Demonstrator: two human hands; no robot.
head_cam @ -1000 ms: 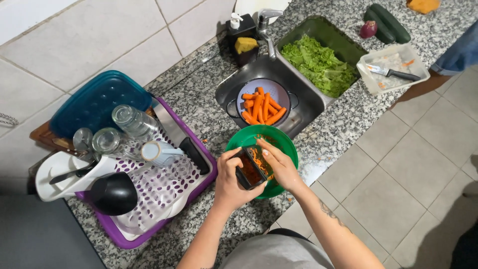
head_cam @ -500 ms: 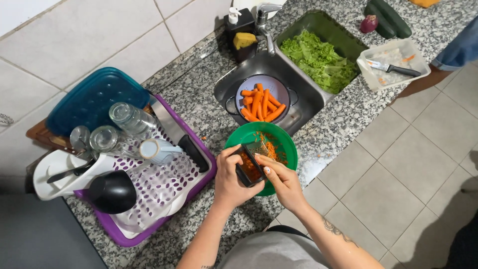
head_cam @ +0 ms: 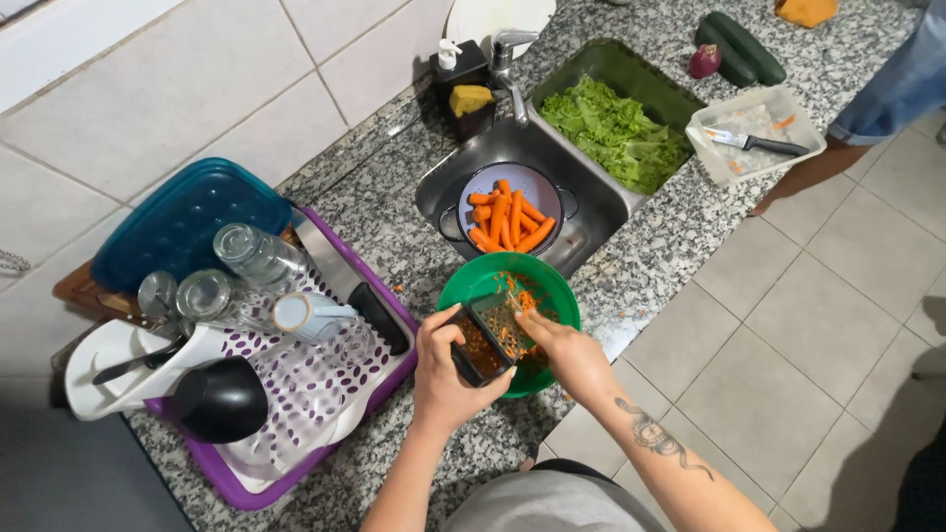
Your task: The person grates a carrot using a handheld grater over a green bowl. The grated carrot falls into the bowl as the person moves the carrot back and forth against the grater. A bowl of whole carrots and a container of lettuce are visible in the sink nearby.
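whole carrots (head_cam: 506, 219) are lying in a colander (head_cam: 552, 188) in the sink; lettuce (head_cam: 616, 133) is filling a green tub, glasses (head_cam: 258, 256) are draining on a purple rack (head_cam: 325, 448).

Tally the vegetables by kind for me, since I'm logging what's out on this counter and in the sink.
Whole orange carrots in the round colander: about 8, overlapping, so not exact
Dark green cucumbers: 2
Small purple onion: 1
Heaps of green leaf lettuce: 1
Heaps of grated carrot in the round green plastic bowl: 1
Total: about 13
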